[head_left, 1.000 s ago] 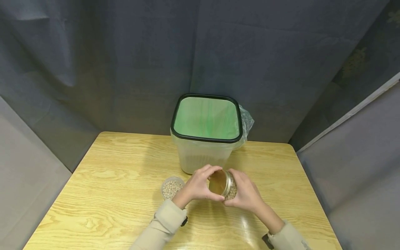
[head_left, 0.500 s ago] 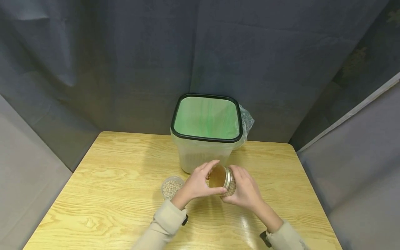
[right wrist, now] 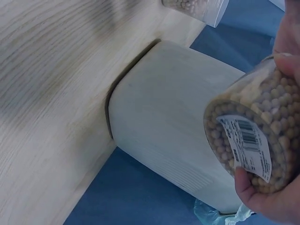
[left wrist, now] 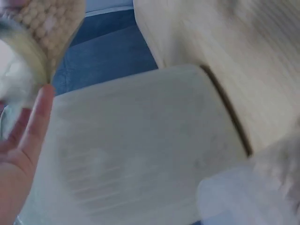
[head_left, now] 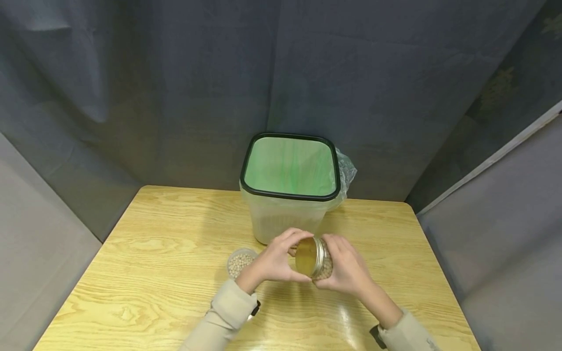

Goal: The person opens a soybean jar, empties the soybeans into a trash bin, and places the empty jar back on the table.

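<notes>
A clear jar (head_left: 325, 267) of round beige beans lies tilted on its side above the table, its shiny gold lid (head_left: 306, 257) facing left. My right hand (head_left: 344, 265) grips the jar's body; a barcode label (right wrist: 248, 145) shows on its base in the right wrist view. My left hand (head_left: 278, 258) holds the lid's rim between thumb and fingers, with the palm apart from the lid's face. Beside my left wrist stands an uncovered clear tub (head_left: 240, 262) of similar beans, partly hidden by the forearm. The left wrist view is blurred.
Just beyond my hands stands a pale bin (head_left: 281, 219) with a black rim, its green liner bag bunched at the right. The wooden table (head_left: 153, 282) ends at grey curtains (head_left: 197, 97) behind and at the sides.
The left hand shifts slightly at the lid: its fingers lifted away half a second ago and now touch the rim again. The jar has moved only a little; tub and bin stay put.
</notes>
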{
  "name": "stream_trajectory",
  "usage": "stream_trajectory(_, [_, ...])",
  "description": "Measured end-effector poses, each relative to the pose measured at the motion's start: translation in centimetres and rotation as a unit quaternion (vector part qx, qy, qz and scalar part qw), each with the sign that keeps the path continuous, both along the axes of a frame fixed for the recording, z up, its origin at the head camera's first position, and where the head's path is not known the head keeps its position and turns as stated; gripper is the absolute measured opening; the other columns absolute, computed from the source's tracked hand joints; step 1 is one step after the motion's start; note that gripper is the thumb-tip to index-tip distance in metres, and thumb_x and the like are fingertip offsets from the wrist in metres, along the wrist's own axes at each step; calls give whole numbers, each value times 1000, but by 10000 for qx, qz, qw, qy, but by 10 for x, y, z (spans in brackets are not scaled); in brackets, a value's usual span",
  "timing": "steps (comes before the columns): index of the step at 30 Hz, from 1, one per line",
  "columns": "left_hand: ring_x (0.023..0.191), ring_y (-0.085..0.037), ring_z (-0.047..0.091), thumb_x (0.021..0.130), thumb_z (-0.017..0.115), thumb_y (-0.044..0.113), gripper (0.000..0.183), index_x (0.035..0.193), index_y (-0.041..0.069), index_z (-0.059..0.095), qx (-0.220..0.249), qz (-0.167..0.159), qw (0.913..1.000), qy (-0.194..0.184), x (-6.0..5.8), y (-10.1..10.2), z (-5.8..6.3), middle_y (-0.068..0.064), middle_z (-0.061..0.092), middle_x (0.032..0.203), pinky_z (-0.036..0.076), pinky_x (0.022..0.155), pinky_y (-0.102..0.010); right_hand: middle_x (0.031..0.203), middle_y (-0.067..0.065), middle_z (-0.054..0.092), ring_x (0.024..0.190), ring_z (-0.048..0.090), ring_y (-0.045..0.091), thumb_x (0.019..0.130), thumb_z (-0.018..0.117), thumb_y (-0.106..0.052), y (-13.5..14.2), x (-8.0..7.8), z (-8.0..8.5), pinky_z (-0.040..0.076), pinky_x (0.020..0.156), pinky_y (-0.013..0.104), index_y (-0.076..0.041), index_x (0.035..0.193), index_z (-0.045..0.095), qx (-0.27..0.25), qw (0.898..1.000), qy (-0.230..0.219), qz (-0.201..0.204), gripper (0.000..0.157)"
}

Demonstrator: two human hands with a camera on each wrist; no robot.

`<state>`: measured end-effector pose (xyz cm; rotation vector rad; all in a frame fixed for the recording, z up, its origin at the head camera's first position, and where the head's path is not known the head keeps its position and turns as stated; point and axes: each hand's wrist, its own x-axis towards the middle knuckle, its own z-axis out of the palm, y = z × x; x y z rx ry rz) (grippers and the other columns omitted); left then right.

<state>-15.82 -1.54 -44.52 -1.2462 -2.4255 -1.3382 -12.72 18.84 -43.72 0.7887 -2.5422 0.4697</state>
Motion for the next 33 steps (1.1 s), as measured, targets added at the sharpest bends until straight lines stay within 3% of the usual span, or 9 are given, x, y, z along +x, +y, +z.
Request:
stream_trajectory(4, [73, -13, 57, 62, 82, 40, 72, 119, 9, 51, -11, 836, 9924, -907, 6, 5, 1, -5, 58, 98, 49, 58, -19, 106, 14, 57, 94, 55, 29, 40, 83, -40, -3, 1, 2, 49, 78, 41, 1, 115, 50, 99, 9998, 104, -114, 93])
stream_trajectory(7, [66, -12, 56, 68, 73, 52, 73, 121, 7, 49, -369, 1197, 9864, -1064, 8, 7, 4, -4, 59, 88, 46, 55, -20, 107, 14, 57, 94, 55, 29, 39, 84, -40, -4, 1, 2, 49, 79, 41, 2, 115, 49, 104, 9998, 112, -136, 93])
stream_trajectory(10, [79, -13, 57, 71, 70, 53, 83, 134, 9, 39, -547, 1052, 9895, -832, 9, 3, 5, -4, 57, 100, 49, 65, -23, 107, 16, 57, 95, 55, 30, 39, 84, -40, -3, 2, 0, 49, 79, 42, 3, 116, 48, 57, 9999, 90, -109, 95])
stream_trajectory(15, [124, -21, 38, 67, 79, 29, 92, 143, 18, 28, -580, -74, 9983, 35, 7, -4, 7, -7, 30, 142, 37, 97, -40, 106, 17, 57, 94, 55, 30, 38, 85, -39, 0, 1, -1, 49, 79, 43, 3, 116, 48, -21, 9999, 145, -36, 96])
stream_trajectory(18, [130, -22, 28, 64, 80, 17, 90, 141, 20, 33, -690, -443, 9958, 414, 6, -5, 8, -5, 24, 146, 32, 100, -42, 105, 16, 58, 92, 56, 29, 38, 85, -39, 2, 1, -2, 50, 77, 42, 3, 115, 48, -9, 9997, 226, 2, 95])
stream_trajectory(22, [124, -19, 37, 64, 82, 18, 86, 138, 19, 39, -793, -237, 9952, 523, 7, -3, 7, -2, 34, 139, 38, 97, -35, 104, 16, 57, 91, 56, 29, 38, 85, -41, 2, 0, -4, 50, 76, 41, 3, 114, 49, 34, 9996, 276, 19, 95])
stream_trajectory(26, [98, -12, 52, 69, 78, 37, 84, 139, 14, 37, -812, 258, 9962, -199, 9, -1, 7, -4, 49, 123, 47, 76, -24, 105, 16, 57, 91, 56, 29, 38, 85, -39, 3, 1, -5, 50, 75, 41, 3, 114, 49, 50, 9997, 245, -30, 95])
stream_trajectory(29, [73, -8, 54, 73, 68, 53, 86, 140, 11, 34, -997, 658, 9901, -735, 10, 2, 7, -7, 58, 107, 46, 59, -19, 106, 16, 58, 91, 56, 28, 38, 85, -39, 2, 2, -7, 51, 74, 41, 3, 115, 49, 32, 9999, 160, -40, 94])
stream_trajectory(33, [79, -13, 58, 72, 64, 61, 97, 145, 14, 21, -1351, 816, 9856, -612, 11, 2, 7, -9, 56, 112, 49, 67, -27, 106, 16, 58, 92, 56, 29, 38, 85, -39, 1, 2, -8, 50, 74, 42, 3, 115, 49, -13, 10000, 37, -17, 94])
